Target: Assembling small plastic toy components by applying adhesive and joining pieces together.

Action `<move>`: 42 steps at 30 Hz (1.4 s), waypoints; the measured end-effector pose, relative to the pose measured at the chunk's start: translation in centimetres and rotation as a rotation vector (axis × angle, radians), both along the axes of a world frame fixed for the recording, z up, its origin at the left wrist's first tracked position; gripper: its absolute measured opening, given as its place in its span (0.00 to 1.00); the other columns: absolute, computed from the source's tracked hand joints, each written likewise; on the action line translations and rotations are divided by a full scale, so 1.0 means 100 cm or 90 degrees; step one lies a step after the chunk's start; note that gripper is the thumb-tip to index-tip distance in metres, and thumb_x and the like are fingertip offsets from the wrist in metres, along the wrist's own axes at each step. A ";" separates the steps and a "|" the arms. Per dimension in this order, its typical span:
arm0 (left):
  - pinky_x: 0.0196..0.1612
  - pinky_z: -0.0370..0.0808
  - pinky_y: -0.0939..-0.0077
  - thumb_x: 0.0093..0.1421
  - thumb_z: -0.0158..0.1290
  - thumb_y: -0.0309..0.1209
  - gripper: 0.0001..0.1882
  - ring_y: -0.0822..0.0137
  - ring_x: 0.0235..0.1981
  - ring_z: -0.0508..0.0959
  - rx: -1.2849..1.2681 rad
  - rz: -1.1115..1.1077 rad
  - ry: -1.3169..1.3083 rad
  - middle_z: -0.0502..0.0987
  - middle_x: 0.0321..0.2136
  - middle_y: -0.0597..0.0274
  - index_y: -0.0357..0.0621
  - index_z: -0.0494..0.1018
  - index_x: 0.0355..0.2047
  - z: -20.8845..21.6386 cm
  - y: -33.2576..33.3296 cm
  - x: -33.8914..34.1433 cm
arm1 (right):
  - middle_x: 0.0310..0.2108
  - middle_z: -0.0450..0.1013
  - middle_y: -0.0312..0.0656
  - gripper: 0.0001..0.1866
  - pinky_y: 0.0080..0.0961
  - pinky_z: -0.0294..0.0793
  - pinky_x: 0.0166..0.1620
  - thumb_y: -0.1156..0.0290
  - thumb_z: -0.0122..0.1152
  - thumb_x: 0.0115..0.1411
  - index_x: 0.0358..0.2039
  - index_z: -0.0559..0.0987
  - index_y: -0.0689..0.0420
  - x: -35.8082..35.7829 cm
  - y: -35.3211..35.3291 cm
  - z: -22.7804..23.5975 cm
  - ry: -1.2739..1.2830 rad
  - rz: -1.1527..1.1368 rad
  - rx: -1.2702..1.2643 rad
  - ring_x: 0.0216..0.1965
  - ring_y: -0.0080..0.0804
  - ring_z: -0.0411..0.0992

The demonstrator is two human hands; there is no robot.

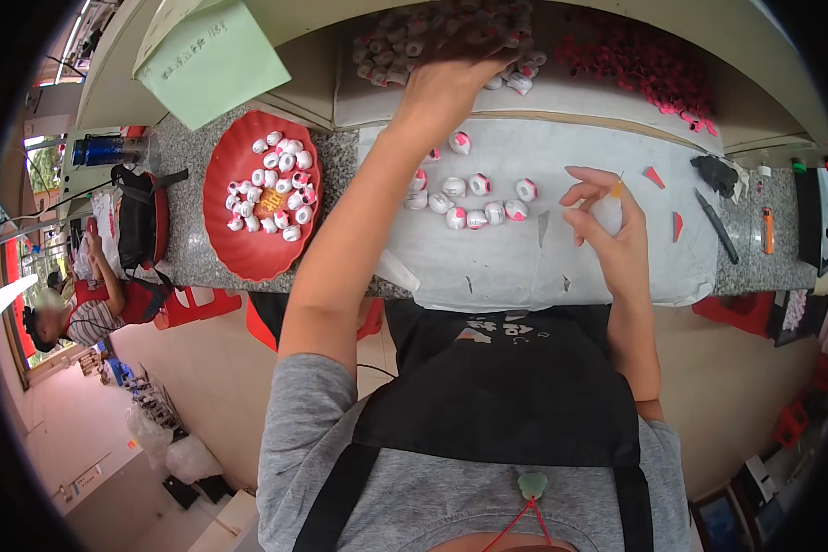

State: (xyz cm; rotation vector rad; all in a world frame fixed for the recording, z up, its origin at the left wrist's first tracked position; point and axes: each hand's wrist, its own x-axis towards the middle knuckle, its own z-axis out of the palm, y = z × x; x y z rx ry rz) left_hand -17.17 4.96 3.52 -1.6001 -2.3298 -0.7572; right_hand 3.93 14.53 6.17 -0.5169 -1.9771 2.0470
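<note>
Your left hand is at the ball pile, can't tell its grip; your right hand holds a bottle, loose balls left of it

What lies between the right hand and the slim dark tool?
In the head view, two small red pieces on the white sheet lie between the right hand and the dark tool.

Beige floor, red stools, apparently a window
</note>
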 end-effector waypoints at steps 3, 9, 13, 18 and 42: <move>0.39 0.66 0.70 0.40 0.48 0.21 0.17 0.59 0.34 0.68 0.036 -0.049 0.073 0.69 0.36 0.62 0.53 0.71 0.33 -0.008 0.009 -0.016 | 0.30 0.62 0.41 0.19 0.11 0.59 0.18 0.79 0.50 0.42 0.38 0.64 0.62 0.009 0.002 0.000 0.038 -0.028 -0.007 0.20 0.19 0.60; 0.34 0.68 0.81 0.42 0.52 0.21 0.12 0.70 0.30 0.70 0.290 0.039 -0.316 0.70 0.30 0.61 0.44 0.71 0.30 0.023 -0.014 0.037 | 0.37 0.56 0.44 0.16 0.15 0.65 0.19 0.77 0.47 0.44 0.36 0.60 0.63 0.023 0.015 0.007 0.113 -0.023 -0.113 0.25 0.26 0.64; 0.32 0.66 0.85 0.45 0.50 0.20 0.13 0.74 0.33 0.68 0.376 -0.004 -0.788 0.69 0.30 0.60 0.38 0.67 0.34 0.023 -0.042 0.083 | 0.36 0.57 0.44 0.16 0.20 0.71 0.25 0.75 0.49 0.46 0.37 0.63 0.66 0.014 0.011 0.023 0.116 -0.023 -0.067 0.31 0.30 0.65; 0.34 0.66 0.85 0.48 0.48 0.23 0.18 0.73 0.33 0.68 0.462 -0.071 -1.016 0.68 0.35 0.55 0.38 0.63 0.42 0.016 -0.053 0.112 | 0.31 0.59 0.44 0.16 0.15 0.66 0.21 0.75 0.56 0.41 0.31 0.63 0.64 0.014 0.008 0.027 0.259 -0.127 -0.090 0.26 0.25 0.62; 0.42 0.66 0.76 0.45 0.51 0.20 0.19 0.65 0.38 0.70 0.523 -0.088 -0.985 0.68 0.36 0.49 0.33 0.62 0.40 0.023 -0.056 0.135 | 0.25 0.61 0.38 0.21 0.14 0.61 0.23 0.69 0.68 0.33 0.25 0.66 0.56 0.020 -0.022 0.034 0.369 -0.097 0.264 0.19 0.20 0.60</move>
